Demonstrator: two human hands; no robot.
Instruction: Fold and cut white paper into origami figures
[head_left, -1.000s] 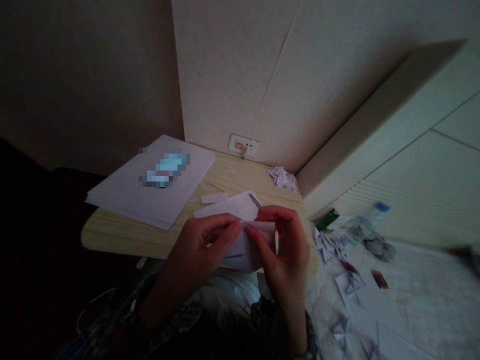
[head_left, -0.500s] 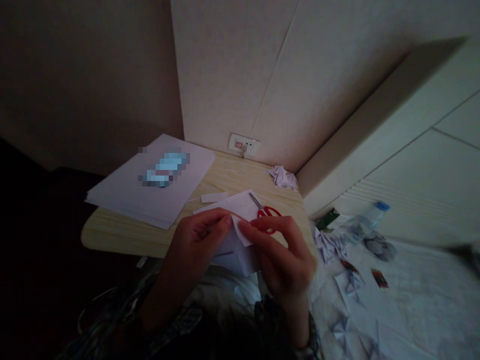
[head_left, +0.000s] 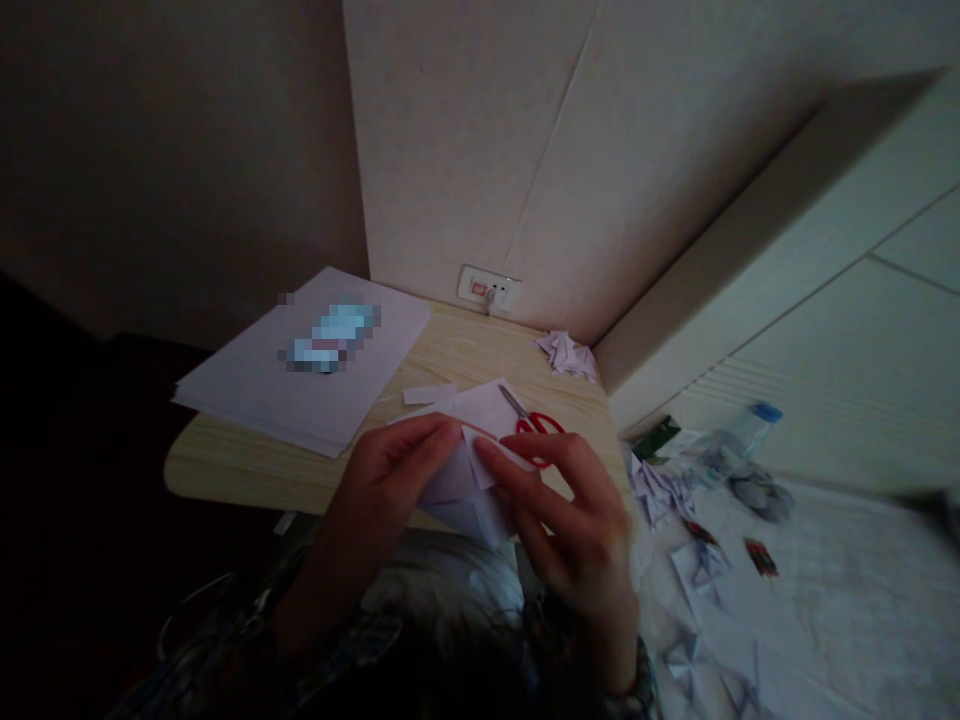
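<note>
A white sheet of paper (head_left: 454, 480) with creases is held between my two hands over the table's front edge. My left hand (head_left: 394, 475) pinches its upper left part between thumb and fingers. On the other side, my right hand (head_left: 566, 500) has its fingertips closed on a folded flap of the same paper. Red-handled scissors (head_left: 536, 428) lie just beyond my right hand, partly over another white sheet (head_left: 491, 398). The lower fingers of both hands are partly hidden.
A stack of white paper (head_left: 240, 375) with a blurred-out phone-like object (head_left: 334, 335) sits left on the wooden table (head_left: 225, 470). Folded paper pieces (head_left: 566, 355) rest by the wall socket (head_left: 487, 288). To the right, a bed holds a plastic bottle (head_left: 739, 440) and more folded papers (head_left: 660, 490).
My right hand has shifted slightly, its fingers working along the flap. The paper has turned a little and shows more of its creased face. The left hand keeps its pinch.
</note>
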